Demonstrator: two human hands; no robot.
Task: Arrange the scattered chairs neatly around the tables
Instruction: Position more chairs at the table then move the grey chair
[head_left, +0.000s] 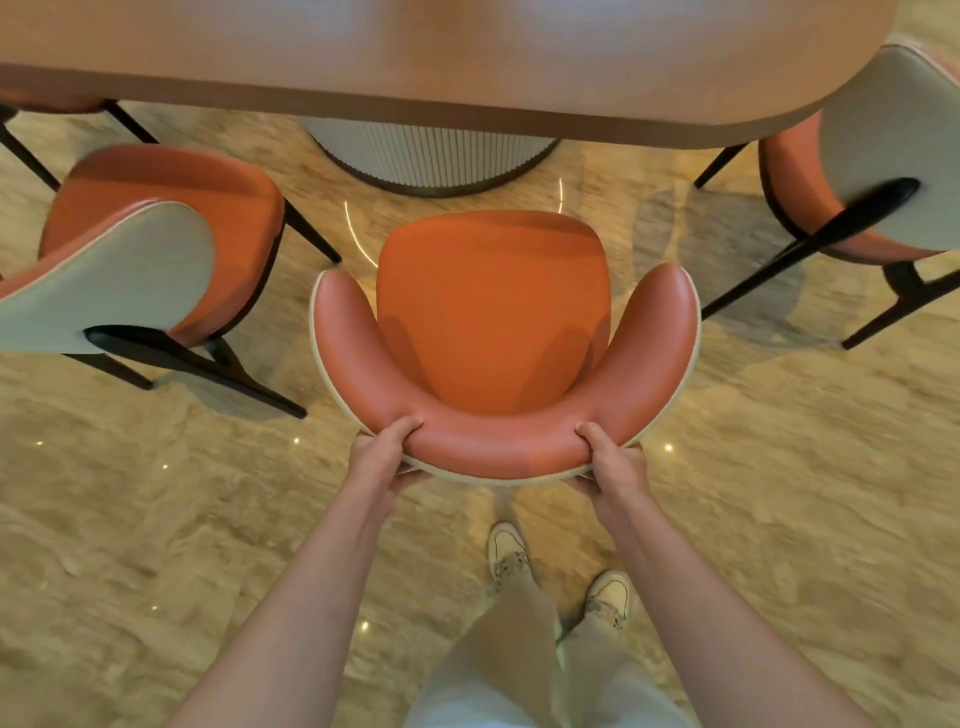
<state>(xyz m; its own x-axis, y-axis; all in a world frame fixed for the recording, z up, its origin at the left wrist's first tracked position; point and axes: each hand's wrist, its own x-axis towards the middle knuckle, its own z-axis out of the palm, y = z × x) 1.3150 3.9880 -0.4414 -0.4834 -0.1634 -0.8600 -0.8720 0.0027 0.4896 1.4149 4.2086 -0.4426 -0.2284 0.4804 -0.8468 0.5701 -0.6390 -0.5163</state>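
Far left, a chair (156, 249) with an orange seat and pale grey back stands angled on black legs, its seat partly short of the surface (467, 57), and behind it a sliver of another orange seat (47, 101) shows under the surface's edge.

Your left hand (384, 457) reaches forward on a straight, bare arm; its thumb lies over the padded orange top of the middle chair's backrest (498, 447) while the fingers (413, 475) curl under the pale outer shell, so it grips the backrest left of centre.

The middle chair (493, 306) sits directly before you: a rounded orange seat wrapped by a curved orange backrest with cream piping along its outer edge. Its front edge points at the surface's ribbed, pale pedestal (431, 156) and lies near the surface's rim but not under it. You cannot see its legs from above.

Your right hand (613, 462) mirrors the left, arm extended, thumb pressed on top of the padding and fingers wrapped beneath, gripping the backrest right of centre.

Below, your two pale shoes (511, 556) stand on the mottled beige floor (156, 519), just behind the chair.

Far right, a third matching chair (878, 171) is tucked partly under the rounded end of the wooden surface, its grey back toward you.
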